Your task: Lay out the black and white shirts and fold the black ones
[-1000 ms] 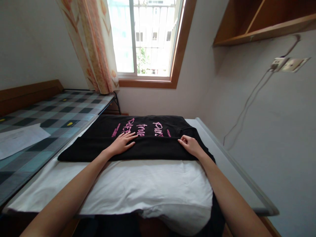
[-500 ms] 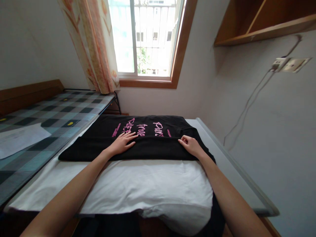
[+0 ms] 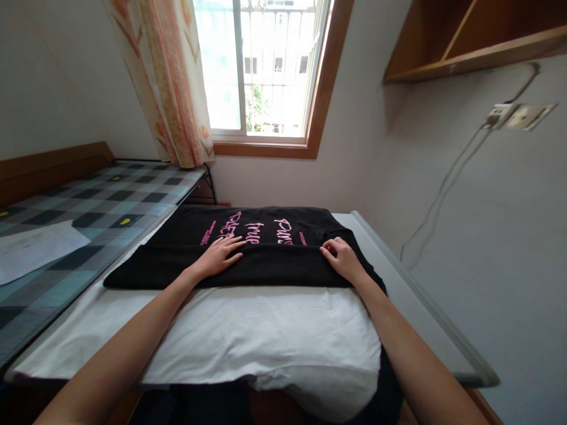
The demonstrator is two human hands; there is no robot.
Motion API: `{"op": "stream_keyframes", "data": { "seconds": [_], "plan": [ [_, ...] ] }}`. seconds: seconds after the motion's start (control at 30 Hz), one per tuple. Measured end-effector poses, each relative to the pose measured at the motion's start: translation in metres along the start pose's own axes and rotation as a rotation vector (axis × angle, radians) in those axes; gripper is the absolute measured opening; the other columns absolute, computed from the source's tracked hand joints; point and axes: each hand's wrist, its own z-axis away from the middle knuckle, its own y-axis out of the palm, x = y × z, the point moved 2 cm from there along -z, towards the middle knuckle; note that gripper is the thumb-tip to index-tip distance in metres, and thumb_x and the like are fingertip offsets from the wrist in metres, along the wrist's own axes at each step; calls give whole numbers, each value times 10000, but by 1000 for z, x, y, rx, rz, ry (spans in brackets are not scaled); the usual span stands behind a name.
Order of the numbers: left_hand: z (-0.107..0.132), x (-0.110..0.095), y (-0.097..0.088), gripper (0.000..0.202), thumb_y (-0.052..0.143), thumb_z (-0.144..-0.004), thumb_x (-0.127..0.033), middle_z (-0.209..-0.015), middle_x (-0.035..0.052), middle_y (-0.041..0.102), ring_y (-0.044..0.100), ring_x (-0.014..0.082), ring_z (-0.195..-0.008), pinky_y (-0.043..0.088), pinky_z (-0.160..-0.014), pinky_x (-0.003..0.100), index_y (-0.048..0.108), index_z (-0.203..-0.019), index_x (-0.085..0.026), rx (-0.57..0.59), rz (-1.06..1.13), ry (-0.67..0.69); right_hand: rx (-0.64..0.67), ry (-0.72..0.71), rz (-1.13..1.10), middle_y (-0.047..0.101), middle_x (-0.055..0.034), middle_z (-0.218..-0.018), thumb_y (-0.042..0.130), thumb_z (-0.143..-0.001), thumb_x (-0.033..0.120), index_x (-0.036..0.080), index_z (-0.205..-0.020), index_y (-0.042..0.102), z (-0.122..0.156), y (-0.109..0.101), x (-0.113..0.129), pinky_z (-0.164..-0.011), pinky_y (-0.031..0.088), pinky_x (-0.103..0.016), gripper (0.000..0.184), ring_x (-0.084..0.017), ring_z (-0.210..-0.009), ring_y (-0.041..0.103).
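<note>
A black T-shirt (image 3: 279, 268) with pink lettering lies on the table, its near side folded over in a long strip. My left hand (image 3: 220, 256) rests flat on that strip, fingers spread and reaching onto the lettering. At the strip's right part, my right hand (image 3: 341, 258) has its fingers curled and pinched at the fold's edge. Under the black cloth, a white T-shirt (image 3: 266, 333) spreads toward me, and its near part hangs over the table's front edge.
The white table (image 3: 401, 295) has a grey rim along the right wall. On the left stands a bed (image 3: 146, 192) with checked cloth and a paper sheet (image 3: 39, 248). A curtain (image 3: 170, 88) hangs by the window, and a wooden shelf (image 3: 478, 53) juts out upper right.
The fingers of my right hand have shifted slightly at the fold's edge. My left hand and the shirts stay in place.
</note>
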Motion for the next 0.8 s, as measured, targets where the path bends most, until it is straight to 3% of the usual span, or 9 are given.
{"op": "stream_keyframes", "data": {
  "seconds": [0.13, 0.27, 0.6, 0.8],
  "plan": [
    [-1, 4, -3, 419, 373, -964, -448, -1260, 90, 597, 513, 252, -1198, 374, -1059, 443, 662, -1156, -214, -178, 8, -77, -56, -11, 67, 619, -90, -960, 509, -889, 391, 223, -978, 692, 1, 0, -1, -869, 423, -391, 264, -256, -952, 555],
    [1, 6, -6, 268, 473, -915, -386, -1126, 86, 609, 521, 280, -1114, 388, -990, 495, 689, -921, -227, -264, -40, -162, -10, -1, 77, 627, -89, -984, 513, -888, 389, 233, -975, 711, 1, 3, -3, -880, 425, -405, 266, -263, -961, 555],
    [0, 6, -6, 254, 405, -940, -369, -984, 58, 666, 623, 231, -960, 460, -880, 389, 601, -944, -208, -221, 69, -106, 38, 16, 57, 632, -82, -997, 518, -887, 391, 228, -987, 712, 1, 4, -6, -891, 423, -391, 272, -253, -956, 563],
    [-1, 3, -9, 319, 429, -934, -456, -964, 66, 666, 631, 243, -936, 481, -860, 396, 608, -860, -203, -204, 3, -119, 42, 11, 52, 636, -80, -990, 523, -883, 387, 232, -984, 709, 0, 3, -5, -888, 428, -392, 262, -251, -951, 570]
  ]
}}
